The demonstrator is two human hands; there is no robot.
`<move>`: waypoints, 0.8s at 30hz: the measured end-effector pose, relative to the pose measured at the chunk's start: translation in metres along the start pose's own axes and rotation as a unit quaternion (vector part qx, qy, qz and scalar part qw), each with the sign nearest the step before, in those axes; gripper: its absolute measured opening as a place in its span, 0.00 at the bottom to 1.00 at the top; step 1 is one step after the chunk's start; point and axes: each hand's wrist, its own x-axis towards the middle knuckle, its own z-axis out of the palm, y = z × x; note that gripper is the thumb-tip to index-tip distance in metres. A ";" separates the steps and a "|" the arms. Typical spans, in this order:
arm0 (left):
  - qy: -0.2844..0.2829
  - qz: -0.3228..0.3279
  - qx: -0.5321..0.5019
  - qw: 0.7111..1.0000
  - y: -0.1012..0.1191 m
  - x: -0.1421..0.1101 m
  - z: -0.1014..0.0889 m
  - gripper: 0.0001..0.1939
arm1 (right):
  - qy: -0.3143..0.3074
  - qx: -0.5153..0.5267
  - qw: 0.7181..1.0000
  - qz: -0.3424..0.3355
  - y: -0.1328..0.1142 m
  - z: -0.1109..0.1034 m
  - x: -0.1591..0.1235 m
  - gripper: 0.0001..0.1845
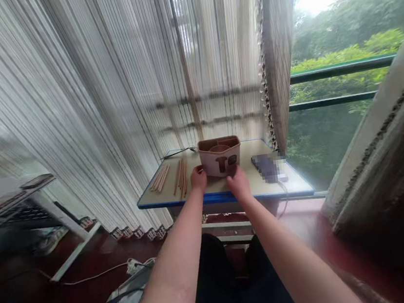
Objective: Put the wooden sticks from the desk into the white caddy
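organizer (211,165) is on the desk (251,185), left hand (198,180) and right hand (238,182) fingers curled onto its lower corners. looks like light, stiff plastic, maybe slick, so i'd grip both sides low down.

Daylight enters a window (344,80) beside striped curtains (105,84); a blue-edged table (214,189) stands above a reddish floor (308,236).
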 end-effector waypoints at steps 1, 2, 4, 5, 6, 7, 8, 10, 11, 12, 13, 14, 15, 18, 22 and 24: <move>0.003 -0.002 0.002 1.000 0.000 0.000 0.000 0.12 | 0.003 0.003 1.000 -0.001 0.000 0.000 0.000 0.27; 0.007 -0.003 0.004 1.000 -0.001 0.001 0.000 0.12 | 0.005 0.005 1.000 -0.001 0.000 0.001 -0.001 0.27; 0.016 -0.008 0.008 1.000 -0.002 0.002 0.000 0.12 | 0.009 0.011 1.000 0.002 -0.001 0.001 -0.001 0.27; 0.024 -0.012 0.012 1.000 -0.002 0.003 0.000 0.12 | 0.011 0.014 1.000 0.005 -0.001 0.000 -0.001 0.27; 0.031 -0.015 0.015 0.999 -0.003 0.003 0.000 0.12 | 0.011 0.017 1.000 0.009 -0.001 0.000 -0.001 0.26; 0.036 -0.017 0.016 0.999 -0.003 0.003 0.000 0.11 | 0.010 0.019 1.000 0.013 -0.001 -0.001 -0.001 0.26; 0.038 -0.017 0.016 0.999 -0.004 0.004 -0.001 0.11 | 0.008 0.020 1.000 0.017 -0.001 -0.002 0.000 0.25; 0.033 -0.015 0.012 0.999 -0.004 0.004 0.000 0.11 | 0.003 0.020 1.000 0.022 -0.001 -0.003 0.000 0.24; 0.028 -0.013 0.009 0.999 -0.005 0.004 0.000 0.11 | 0.001 0.020 0.999 0.025 0.000 -0.003 0.000 0.24; 0.023 -0.012 0.005 1.000 -0.005 0.003 0.000 0.10 | -0.002 0.021 0.999 0.027 0.000 -0.004 0.001 0.24; 0.018 -0.012 0.001 1.000 -0.004 0.003 0.000 0.10 | -0.004 0.021 0.999 0.029 0.000 -0.004 0.001 0.24; 0.013 -0.011 -0.003 1.000 -0.004 0.003 0.000 0.09 | -0.005 0.021 0.999 0.031 0.001 -0.004 0.001 0.24; 0.009 -0.012 -0.006 1.000 -0.004 0.002 0.000 0.09 | -0.007 0.021 0.999 0.034 0.001 -0.004 0.001 0.24; 0.003 -0.015 -0.015 1.000 -0.002 0.001 -0.001 0.09 | -0.010 0.022 0.999 0.041 0.001 -0.003 0.002 0.24; -0.001 -0.018 -0.023 1.000 0.001 0.000 -0.003 0.10 | -0.014 0.026 0.998 0.047 0.002 -0.002 0.002 0.24; -0.003 -0.020 -0.027 0.999 0.002 -0.001 -0.004 0.10 | -0.016 0.029 0.998 0.046 0.002 -0.002 0.002 0.24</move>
